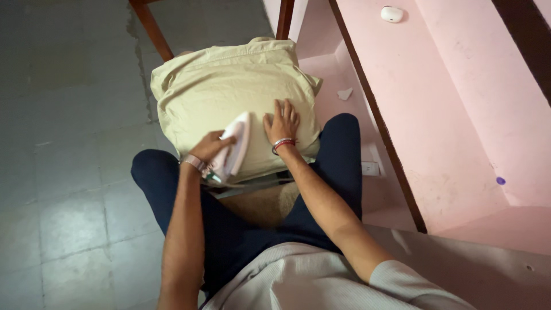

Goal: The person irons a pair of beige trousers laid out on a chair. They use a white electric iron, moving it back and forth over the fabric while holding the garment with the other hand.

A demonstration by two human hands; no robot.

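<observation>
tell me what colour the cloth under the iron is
Pale khaki green cloth, best seen in the head view.

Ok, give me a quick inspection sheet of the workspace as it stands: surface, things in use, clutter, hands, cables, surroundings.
Surface: small wooden-framed stand, wholly draped by the garment.
Job's things: beige garment spread over the stand; white iron resting on its near part.
Clutter: white scrap on the pink step; small white rounded object on the pink ledge.
Hands: left hand grips the iron; right hand lies flat on the garment.
Cables: nothing seen.
Surroundings: grey tiled floor; pink steps; wall socket.
</observation>
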